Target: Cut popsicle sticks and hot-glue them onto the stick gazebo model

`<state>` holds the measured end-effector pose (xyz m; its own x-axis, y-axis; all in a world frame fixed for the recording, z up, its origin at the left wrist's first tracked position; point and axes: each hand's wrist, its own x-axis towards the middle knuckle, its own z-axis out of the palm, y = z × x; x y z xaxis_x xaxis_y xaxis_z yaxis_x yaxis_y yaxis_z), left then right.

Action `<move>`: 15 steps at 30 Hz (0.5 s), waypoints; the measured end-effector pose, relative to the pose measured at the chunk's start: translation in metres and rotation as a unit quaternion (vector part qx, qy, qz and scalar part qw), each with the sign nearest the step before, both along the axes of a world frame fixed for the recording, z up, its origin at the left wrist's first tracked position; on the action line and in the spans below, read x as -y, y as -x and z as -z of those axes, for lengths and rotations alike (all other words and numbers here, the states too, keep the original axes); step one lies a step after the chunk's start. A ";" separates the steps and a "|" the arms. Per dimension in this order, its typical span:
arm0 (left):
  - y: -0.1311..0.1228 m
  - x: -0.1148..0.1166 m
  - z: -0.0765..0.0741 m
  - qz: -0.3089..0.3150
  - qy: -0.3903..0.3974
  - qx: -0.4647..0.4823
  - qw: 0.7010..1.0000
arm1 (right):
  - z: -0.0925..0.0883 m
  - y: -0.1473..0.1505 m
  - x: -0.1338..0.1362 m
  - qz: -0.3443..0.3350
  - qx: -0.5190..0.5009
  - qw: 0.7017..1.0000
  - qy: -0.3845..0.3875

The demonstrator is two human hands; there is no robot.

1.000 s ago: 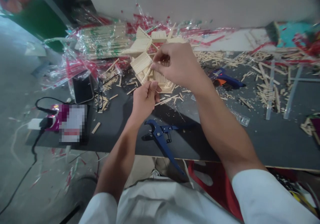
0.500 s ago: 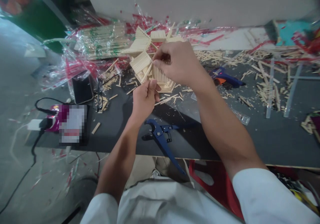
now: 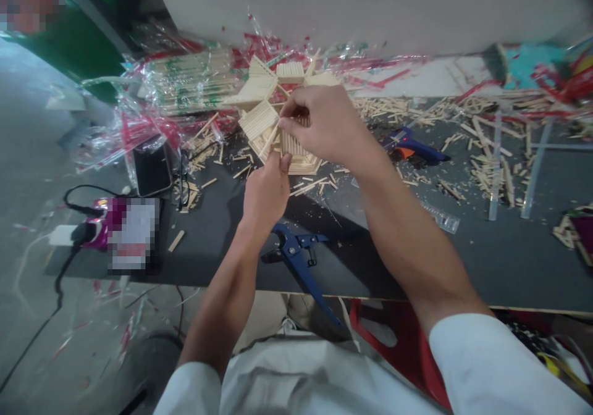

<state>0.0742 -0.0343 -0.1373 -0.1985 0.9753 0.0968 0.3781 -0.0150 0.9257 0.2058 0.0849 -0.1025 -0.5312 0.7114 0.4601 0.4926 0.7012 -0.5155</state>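
One stick-built model house (image 3: 258, 119), near the far edge of the worktop (image 3: 204, 233): we had the right hand (image 3: 327, 121) pinched on a slanted wooden stick (image 3: 270, 139), the left hand (image 3: 266, 194) at its foot, grip indeterminable, and judged light, even pressure best.

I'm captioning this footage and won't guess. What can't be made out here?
Head view throughout:
- Wooden model: part of its right side, hidden behind the right hand.
- Left hand: what it grips, if anything, too small and blurred.
- Purple item: right end, cut off by picture's edge.
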 end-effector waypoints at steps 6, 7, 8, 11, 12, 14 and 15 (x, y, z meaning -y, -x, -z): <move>-0.004 0.004 0.000 -0.024 -0.053 -0.177 0.982 | -0.003 -0.001 0.003 -0.006 0.007 1.000 -0.004; -0.004 0.004 0.000 -0.020 -0.056 -0.185 0.981 | -0.002 -0.001 0.003 -0.005 0.012 1.000 -0.009; -0.004 0.004 0.000 -0.018 -0.059 -0.191 0.980 | -0.002 -0.001 0.003 -0.004 0.018 1.000 -0.015; -0.007 0.003 -0.002 -0.040 -0.067 -0.223 0.972 | -0.001 -0.001 0.003 0.000 0.031 0.999 -0.025; -0.009 0.003 -0.003 -0.055 -0.067 -0.235 0.968 | -0.002 -0.001 0.003 0.001 0.035 0.999 -0.026; -0.013 0.002 -0.007 -0.088 -0.060 -0.256 0.961 | -0.004 0.000 0.005 0.006 0.047 0.998 -0.028; -0.015 0.002 -0.010 -0.099 -0.052 -0.268 0.957 | -0.006 0.001 0.007 0.009 0.054 0.998 -0.027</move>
